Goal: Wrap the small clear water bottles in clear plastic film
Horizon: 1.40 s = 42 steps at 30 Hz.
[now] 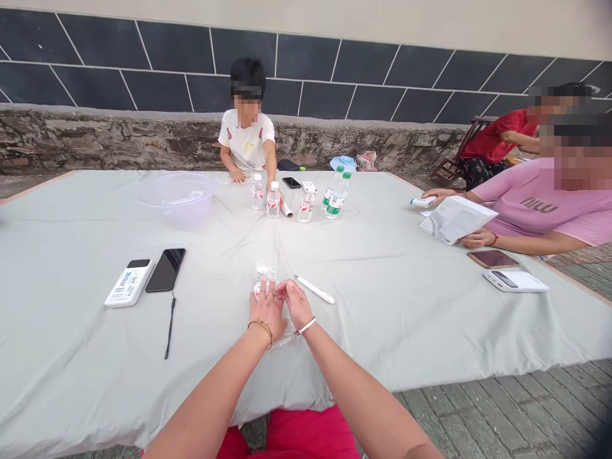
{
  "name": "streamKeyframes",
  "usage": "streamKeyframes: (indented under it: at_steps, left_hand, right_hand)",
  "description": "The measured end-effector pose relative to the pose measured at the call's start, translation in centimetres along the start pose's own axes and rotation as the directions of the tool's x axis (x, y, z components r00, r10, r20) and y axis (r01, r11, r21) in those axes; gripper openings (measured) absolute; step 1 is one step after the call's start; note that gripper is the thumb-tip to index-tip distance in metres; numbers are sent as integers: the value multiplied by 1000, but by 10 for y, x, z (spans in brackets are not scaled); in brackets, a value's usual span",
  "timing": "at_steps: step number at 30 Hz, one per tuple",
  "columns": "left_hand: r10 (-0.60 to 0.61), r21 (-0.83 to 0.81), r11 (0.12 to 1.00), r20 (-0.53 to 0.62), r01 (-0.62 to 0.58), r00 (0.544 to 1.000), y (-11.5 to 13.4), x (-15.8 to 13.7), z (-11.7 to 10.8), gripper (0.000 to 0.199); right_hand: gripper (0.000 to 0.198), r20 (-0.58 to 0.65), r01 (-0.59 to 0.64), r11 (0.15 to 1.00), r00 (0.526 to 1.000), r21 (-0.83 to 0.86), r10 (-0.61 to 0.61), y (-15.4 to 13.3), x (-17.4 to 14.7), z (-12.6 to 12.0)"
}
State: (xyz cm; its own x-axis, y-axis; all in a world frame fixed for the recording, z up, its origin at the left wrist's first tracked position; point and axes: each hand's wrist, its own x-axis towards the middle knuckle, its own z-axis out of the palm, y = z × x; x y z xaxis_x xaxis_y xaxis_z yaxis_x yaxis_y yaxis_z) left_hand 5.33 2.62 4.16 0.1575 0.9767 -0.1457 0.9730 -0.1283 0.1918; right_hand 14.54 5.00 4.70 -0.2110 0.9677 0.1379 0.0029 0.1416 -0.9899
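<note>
On the near left, a white power bank (130, 284) lay just beside a black phone (165, 271), with a translucent basin (176, 199) farther back. In the near middle, the left hand (268, 310) rested, fingers spread, over a clear plastic packet (266, 268). Beside it the right hand (296, 307) bent its fingertips; whether these pinched the plastic, I could not tell. Just right lay a slim white tool (314, 289); beyond stood two green-capped bottles (337, 196). Farther right, a person in pink (540, 207) held a white sheet (459, 218).
</note>
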Motion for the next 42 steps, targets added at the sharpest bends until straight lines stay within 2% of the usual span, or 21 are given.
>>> streamKeyframes:
  at_steps: [2, 4, 7, 10, 12, 14, 16, 17, 20, 23, 25, 28, 31, 33, 35, 39, 42]
  left_hand:
    - [9, -33, 999, -17, -10, 1000, -2, -1, -3, 61]
    - [18, -87, 996, -36, -21, 999, -6, -3, -7, 59]
    - [-22, -181, 983, -54, 12, 998, -25, -12, -10, 53]
    - [-178, -325, 936, -104, 135, 979, -66, -27, -7, 49]
    - [-339, -461, 852, -121, 249, 933, -96, -38, -5, 46]
    - [-506, -611, 708, -88, 355, 858, -118, -45, -3, 40]
    - [-590, -700, 597, -52, 392, 805, -129, -46, -3, 40]
    - [-602, -709, 584, -52, 396, 797, -130, -45, -3, 44]
    - [-598, -663, 628, -76, 407, 798, -128, -40, -3, 54]
    - [-604, -654, 627, -64, 424, 794, -128, -41, -3, 50]
    - [-582, -602, 686, -116, 408, 805, -125, -46, -4, 51]
    - [-494, -411, 830, -229, 376, 839, -100, -54, -6, 55]
    - [-337, -250, 926, -216, 282, 916, -58, -59, -8, 60]
    - [-187, -251, 957, -158, 144, 970, -35, -60, -10, 62]
    - [-116, -280, 957, -149, 71, 982, -25, -58, -13, 59]
    - [-249, -313, 929, -125, 200, 960, -38, -50, -15, 52]
    - [-327, -391, 880, -82, 271, 942, -49, -46, -10, 45]
  right_hand:
    - [47, -88, -26, 999, 996, -43, 22, 22, 2, 4]
    - [48, -104, -24, 986, 995, -167, 7, 39, 0, 1]
    - [47, -17, 18, 926, 1000, -378, -26, 49, -5, -4]
    - [44, 81, 71, 856, 996, -512, -34, 49, -7, -3]
    - [42, 101, 71, 831, 995, -551, -18, 48, -4, -1]
    - [40, 85, 29, 830, 996, -557, 21, 46, 0, 1]
    - [36, 42, -43, 840, 996, -541, 78, 42, 6, 3]
    - [33, 21, -82, 843, 994, -532, 109, 40, 10, 4]
    - [24, -5, -174, 840, 980, -513, 200, 31, 21, 5]
    - [18, 6, -241, 859, 962, -452, 273, 25, 31, 5]
    - [18, 23, -290, 886, 947, -361, 319, 22, 34, 2]
    - [25, 41, -372, 918, 924, -139, 381, 21, 33, -4]
    - [31, 46, -394, 919, 918, -12, 394, 23, 28, -10]
    - [33, 73, -368, 929, 926, -39, 370, 25, 27, -10]
    - [35, 105, -332, 935, 933, -128, 346, 27, 28, -7]
    - [39, 56, -274, 865, 944, -421, 326, 30, 33, 2]
    - [52, 17, -270, 809, 945, -522, 327, 29, 33, 6]
